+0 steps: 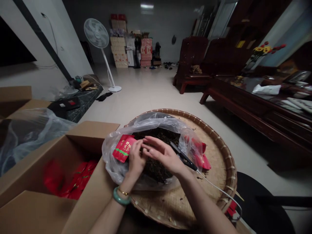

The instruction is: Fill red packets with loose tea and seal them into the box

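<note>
Over an open clear plastic bag (114, 169) of dark dried leaves, which look like tea (158, 170), my two hands meet at the fingertips. My left hand (136, 157) has its fingers bent and overlaps the right edge of a red packet (123, 149) with gold writing and a green stripe. Whether it grips that packet is hidden. Stretched above the leaves, my right hand (164, 152) has its fingers apart. Beside it lies a black pen-shaped tool (184, 157) with a white cord. Crumpled red packets (204, 157) sit at the bag's right.
The bag rests on a round woven bamboo tray (216, 159). At left stands an open cardboard box (90, 182) with red packets (81, 177) inside. A black round surface (260, 211) is at lower right. Farther off are a white fan (97, 34) and a dark wooden table (243, 120).
</note>
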`<state>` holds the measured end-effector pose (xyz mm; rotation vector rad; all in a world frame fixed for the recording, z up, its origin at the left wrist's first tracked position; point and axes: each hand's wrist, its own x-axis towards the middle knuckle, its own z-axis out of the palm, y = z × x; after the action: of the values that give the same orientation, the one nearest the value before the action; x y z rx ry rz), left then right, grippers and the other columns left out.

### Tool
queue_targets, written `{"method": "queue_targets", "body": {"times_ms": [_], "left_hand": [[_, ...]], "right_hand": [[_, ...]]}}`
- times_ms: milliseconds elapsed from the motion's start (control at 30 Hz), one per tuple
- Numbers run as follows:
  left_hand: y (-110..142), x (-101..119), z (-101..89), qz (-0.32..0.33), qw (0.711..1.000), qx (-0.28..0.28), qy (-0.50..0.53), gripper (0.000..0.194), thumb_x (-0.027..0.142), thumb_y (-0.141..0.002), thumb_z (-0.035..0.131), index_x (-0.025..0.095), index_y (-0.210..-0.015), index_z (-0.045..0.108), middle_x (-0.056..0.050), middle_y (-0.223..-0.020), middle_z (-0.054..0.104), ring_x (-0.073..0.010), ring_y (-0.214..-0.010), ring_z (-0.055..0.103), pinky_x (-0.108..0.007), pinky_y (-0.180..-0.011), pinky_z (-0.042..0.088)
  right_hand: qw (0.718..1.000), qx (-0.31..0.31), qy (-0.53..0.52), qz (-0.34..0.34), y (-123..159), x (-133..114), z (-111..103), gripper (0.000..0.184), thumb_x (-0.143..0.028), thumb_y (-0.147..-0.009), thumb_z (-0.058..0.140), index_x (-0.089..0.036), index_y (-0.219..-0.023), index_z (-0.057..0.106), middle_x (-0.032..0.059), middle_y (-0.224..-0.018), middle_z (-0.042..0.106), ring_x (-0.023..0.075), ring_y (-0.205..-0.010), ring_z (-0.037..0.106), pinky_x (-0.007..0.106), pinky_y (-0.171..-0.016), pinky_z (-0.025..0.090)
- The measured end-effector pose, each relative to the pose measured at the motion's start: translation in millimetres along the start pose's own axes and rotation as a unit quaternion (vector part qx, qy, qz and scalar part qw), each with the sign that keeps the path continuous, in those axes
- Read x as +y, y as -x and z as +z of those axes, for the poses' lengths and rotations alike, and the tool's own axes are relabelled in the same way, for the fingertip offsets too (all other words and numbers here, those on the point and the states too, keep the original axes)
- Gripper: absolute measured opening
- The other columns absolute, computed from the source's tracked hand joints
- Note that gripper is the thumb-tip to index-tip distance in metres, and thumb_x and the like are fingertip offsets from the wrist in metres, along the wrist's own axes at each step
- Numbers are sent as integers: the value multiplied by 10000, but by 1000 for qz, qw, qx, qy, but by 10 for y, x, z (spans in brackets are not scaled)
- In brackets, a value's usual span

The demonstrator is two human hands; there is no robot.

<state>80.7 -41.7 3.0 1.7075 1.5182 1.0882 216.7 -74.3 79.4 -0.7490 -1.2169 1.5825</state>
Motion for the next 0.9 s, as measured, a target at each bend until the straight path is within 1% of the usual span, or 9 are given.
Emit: {"method": "queue_targets", "body": {"times_ms": [67,133,233,400,467,567,667,800,900], "left_hand": [[-90,-88,-218,-1,997,62,-54,390,252,-884,427,130,-1236,540,-165,-1328,432,-350,-1260,312,-529,-1048,234],[-154,-181,-385,8,966,97,-238,378,252,-862,465,151,-1213,565,-158,-1251,498,-357,-1168,396,-506,-978,320],[-191,-275,-490,11,921,59,-384,351,308,-820,552,179,-1141,614,-134,-1133,583,-336,-1032,490,-441,-873,399],[-210,-295,-493,28,894,27,-447,334,341,-828,538,160,-1091,636,-126,-1100,630,-306,-964,546,-395,-825,420],[-225,-294,-507,38,894,17,-446,312,323,-844,513,145,-1057,656,-132,-1069,656,-292,-945,569,-382,-830,422],[-241,-295,-544,49,896,10,-441,290,289,-872,466,153,-1017,677,-123,-1041,685,-270,-939,592,-362,-838,422],[-247,-293,-577,59,899,5,-435,317,280,-901,407,177,-991,693,-101,-1056,698,-253,-950,604,-355,-865,417],[-260,-327,-604,62,904,-17,-422,348,278,-906,389,168,-1038,692,-108,-1143,671,-262,-1009,599,-371,-913,409],[-270,-394,-607,64,906,-26,-418,337,263,-877,440,150,-1098,668,-121,-1185,648,-275,-1044,587,-379,-927,409]], "right_hand": [[996,75,39,24,31,118,-224,419,-507,-742,658,-209,-1036,643,81,-1127,646,228,-1093,598,411,-936,500],[986,132,94,33,88,275,-477,423,-538,-709,672,-194,-956,669,67,-999,677,217,-978,636,403,-865,536],[966,175,186,30,187,468,-742,424,-553,-714,651,-178,-909,681,63,-898,688,200,-845,643,371,-761,556],[939,170,300,13,321,526,-895,333,-460,-819,540,-178,-940,669,66,-881,699,202,-802,645,349,-709,540],[903,185,388,-17,369,521,-949,280,-393,-852,500,-184,-932,668,76,-904,698,220,-838,643,368,-741,525],[804,214,550,-77,437,556,-1054,252,-323,-843,521,-194,-1016,651,111,-1027,664,269,-967,596,429,-845,476],[715,196,669,-62,476,627,-1156,403,-265,-784,596,-205,-1182,572,138,-1141,613,307,-1021,554,446,-831,465],[678,165,716,-21,461,662,-1283,496,-216,-773,602,-196,-1257,497,139,-1111,623,294,-955,575,404,-760,474],[664,196,720,-39,422,632,-1383,510,-234,-796,574,-190,-1291,455,141,-1122,614,298,-967,563,410,-768,466]]}}
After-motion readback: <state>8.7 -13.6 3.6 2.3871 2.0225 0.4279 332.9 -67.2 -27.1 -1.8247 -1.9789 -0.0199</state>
